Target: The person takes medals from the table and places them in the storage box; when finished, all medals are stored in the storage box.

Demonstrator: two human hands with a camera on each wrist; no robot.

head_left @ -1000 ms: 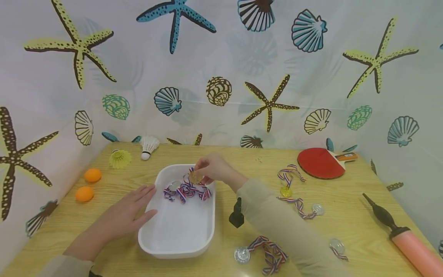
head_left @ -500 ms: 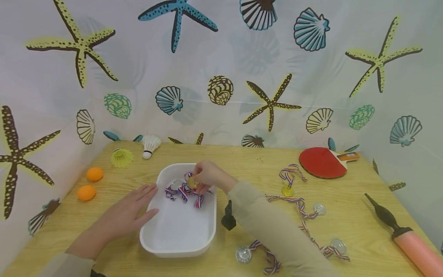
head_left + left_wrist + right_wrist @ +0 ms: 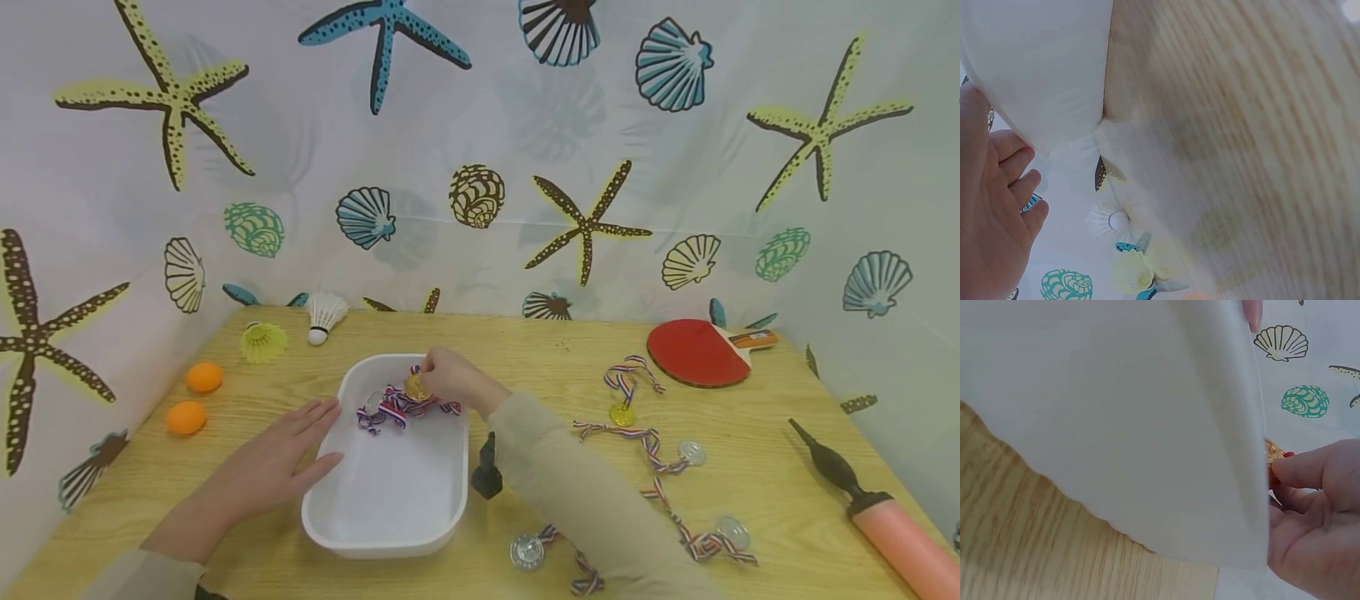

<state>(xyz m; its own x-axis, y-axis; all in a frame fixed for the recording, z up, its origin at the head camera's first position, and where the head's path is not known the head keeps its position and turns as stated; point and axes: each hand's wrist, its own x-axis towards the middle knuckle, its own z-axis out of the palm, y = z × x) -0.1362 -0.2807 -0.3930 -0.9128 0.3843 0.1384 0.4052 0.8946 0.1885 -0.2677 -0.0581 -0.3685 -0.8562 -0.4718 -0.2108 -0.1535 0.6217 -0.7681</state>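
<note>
A white rectangular tray (image 3: pixel 390 533) sits on the wooden table. In its far end lies a heap of medals with red, white and blue ribbons (image 3: pixel 393 408). My right hand (image 3: pixel 442 379) reaches over the tray's far right rim and pinches a gold medal (image 3: pixel 416 387) above that heap; the right wrist view shows the tray wall (image 3: pixel 1147 425) and the fingers (image 3: pixel 1310 472) on the gold medal (image 3: pixel 1272 452). My left hand (image 3: pixel 288 454) lies flat with straight fingers against the tray's left rim; the left wrist view shows the hand (image 3: pixel 991 206) beside the tray (image 3: pixel 1041 62).
More ribboned medals lie right of the tray: a gold one (image 3: pixel 621 414) and silver ones (image 3: pixel 690 452), (image 3: pixel 527 551), (image 3: pixel 731 531). A red paddle (image 3: pixel 693 352) and a pink pump (image 3: pixel 892 525) lie at right. Two orange balls (image 3: pixel 186 417) and shuttlecocks (image 3: pixel 262 342), (image 3: pixel 324 318) lie at left.
My right hand dipped the gold medal towards the heap, then raised it a little. The ribbons right of the tray shifted as my arm moved. My left hand stayed put.
</note>
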